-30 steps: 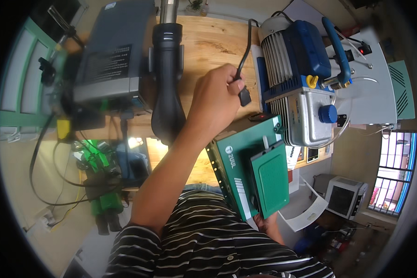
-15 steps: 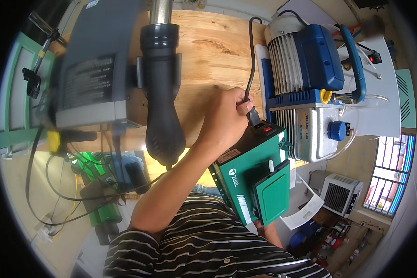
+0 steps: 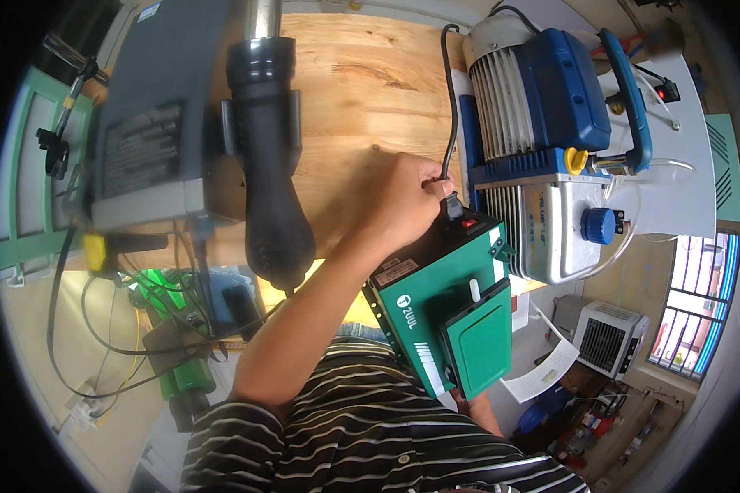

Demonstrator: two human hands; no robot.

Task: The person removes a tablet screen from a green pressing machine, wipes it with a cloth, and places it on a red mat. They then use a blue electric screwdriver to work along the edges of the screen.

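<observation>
Cord (image 3: pixel 450 107) in black runs down beside a blue pump (image 3: pixel 571 90) to a black plug (image 3: pixel 453 209), which the left hand (image 3: pixel 403 200) pinches between thumb and fingers. The plug's tip meets the dark end of a green box (image 3: pixel 411 329), right beside a red switch (image 3: pixel 469 223); how deeply it sits is unclear. The box tilts in front of the striped shirt (image 3: pixel 362 411), a green panel (image 3: pixel 478 341) standing out from its side. At its lower end is the right hand (image 3: pixel 474 407), mostly hidden behind it, so its grip cannot be judged. Across the wooden bench (image 3: pixel 349 90), to the left, a black hot-air tool (image 3: pixel 270 164) rests upright against a grey unit (image 3: pixel 160 82), well apart from the box.
</observation>
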